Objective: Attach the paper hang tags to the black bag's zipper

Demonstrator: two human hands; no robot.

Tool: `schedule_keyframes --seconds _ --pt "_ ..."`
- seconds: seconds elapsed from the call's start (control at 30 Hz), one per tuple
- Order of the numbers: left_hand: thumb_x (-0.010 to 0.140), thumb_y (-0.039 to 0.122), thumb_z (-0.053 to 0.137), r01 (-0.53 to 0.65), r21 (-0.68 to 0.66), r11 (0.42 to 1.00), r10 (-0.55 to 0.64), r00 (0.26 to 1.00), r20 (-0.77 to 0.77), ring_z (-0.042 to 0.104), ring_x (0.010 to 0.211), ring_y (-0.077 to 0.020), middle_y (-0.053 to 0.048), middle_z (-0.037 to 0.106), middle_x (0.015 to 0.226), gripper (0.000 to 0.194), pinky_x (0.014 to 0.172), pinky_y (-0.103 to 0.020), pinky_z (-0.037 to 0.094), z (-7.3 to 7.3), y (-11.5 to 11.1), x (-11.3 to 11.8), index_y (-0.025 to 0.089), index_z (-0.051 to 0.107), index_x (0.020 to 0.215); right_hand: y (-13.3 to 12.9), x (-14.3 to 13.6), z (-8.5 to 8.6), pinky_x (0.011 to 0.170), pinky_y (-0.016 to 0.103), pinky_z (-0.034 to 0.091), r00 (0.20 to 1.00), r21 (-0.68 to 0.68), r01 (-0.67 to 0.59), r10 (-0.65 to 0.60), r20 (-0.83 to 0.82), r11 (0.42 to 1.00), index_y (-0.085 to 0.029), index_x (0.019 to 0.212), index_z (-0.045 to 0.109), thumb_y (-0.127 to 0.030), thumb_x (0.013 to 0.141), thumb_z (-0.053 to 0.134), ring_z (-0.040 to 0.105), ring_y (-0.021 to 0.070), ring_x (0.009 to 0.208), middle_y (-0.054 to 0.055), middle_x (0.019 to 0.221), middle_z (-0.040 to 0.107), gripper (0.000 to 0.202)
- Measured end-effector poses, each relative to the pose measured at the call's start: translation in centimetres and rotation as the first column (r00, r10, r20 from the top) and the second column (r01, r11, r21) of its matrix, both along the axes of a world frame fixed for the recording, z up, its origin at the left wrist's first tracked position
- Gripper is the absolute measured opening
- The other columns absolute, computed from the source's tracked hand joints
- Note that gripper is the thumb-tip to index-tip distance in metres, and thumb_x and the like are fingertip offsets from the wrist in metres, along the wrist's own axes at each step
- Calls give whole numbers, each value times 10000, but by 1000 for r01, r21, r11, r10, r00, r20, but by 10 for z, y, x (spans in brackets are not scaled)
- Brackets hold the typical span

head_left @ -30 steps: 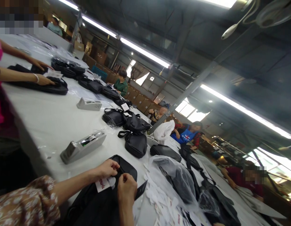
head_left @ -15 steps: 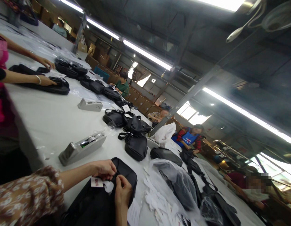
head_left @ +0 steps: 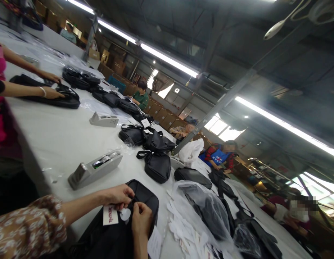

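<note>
A black bag (head_left: 144, 196) lies on the white table (head_left: 61, 140) right in front of me. My left hand (head_left: 117, 196) pinches at the bag's top, and a white paper tag (head_left: 110, 215) with red lettering and a small round white tag (head_left: 125, 214) hang just below its fingers. My right hand (head_left: 141, 219) is closed close beside it, fingertips meeting the left hand's at the same spot on the bag. What exactly sits between the fingertips is too small to tell. My left sleeve has a brown flower pattern.
A grey tape dispenser (head_left: 94, 168) stands left of my hands, a second one (head_left: 103, 120) farther back. Several black bags (head_left: 156, 165) lie along the table, some in clear plastic (head_left: 202, 207), beside loose white tags (head_left: 180, 226). A person's hands (head_left: 52, 93) rest on a bag at left; other people work across the table.
My hands have stayed at the bag's top. The white tag hangs slightly lower and more to the left than a second ago. The view has shifted a little.
</note>
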State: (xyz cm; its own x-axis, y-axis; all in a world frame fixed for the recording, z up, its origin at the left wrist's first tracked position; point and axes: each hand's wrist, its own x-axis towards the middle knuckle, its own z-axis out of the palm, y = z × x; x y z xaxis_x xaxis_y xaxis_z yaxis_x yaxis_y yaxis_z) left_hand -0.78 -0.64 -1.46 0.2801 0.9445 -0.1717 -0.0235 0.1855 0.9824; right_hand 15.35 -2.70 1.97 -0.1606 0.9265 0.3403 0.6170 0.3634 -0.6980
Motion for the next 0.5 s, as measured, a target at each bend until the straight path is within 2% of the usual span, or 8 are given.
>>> schedule_keyframes --seconds 0.13,0.23,0.3,0.4,0.5 --pt "612 262 571 54 48 997 -53 999 -12 421 357 -71 47 562 532 368 342 -165 271 8 -4 -3 156 614 962 3 2 10 565 275 419 978 108 -93 71 194 990 -283 701 720 -310 801 499 638 203 646 32 692 697 244" --pt "667 288 547 57 109 992 -55 998 -20 415 368 -54 45 555 549 285 359 -156 286 11 -8 -2 165 666 895 7 -1 7 583 270 409 969 122 -95 64 239 988 -255 749 724 -284 834 472 621 189 657 30 710 676 267" --pt "696 298 529 27 141 990 -22 999 -36 438 384 -60 41 549 551 253 371 -158 300 9 -10 0 160 677 849 10 -3 1 613 260 431 974 114 -108 82 213 988 -237 795 729 -280 846 467 630 180 684 33 739 687 270" --pt "719 289 489 -65 176 982 80 994 -77 464 380 -85 32 543 537 239 361 -176 296 4 -12 5 142 653 811 13 -1 -13 683 250 475 990 100 -135 129 63 986 -206 845 726 -286 850 476 656 180 761 49 818 719 262" --pt "748 271 441 -172 254 952 209 970 -126 494 399 -115 10 575 572 248 386 -212 321 6 -13 6 135 625 843 12 5 -21 704 257 496 996 113 -88 91 -26 990 -197 855 718 -307 836 510 669 191 787 56 846 726 236"
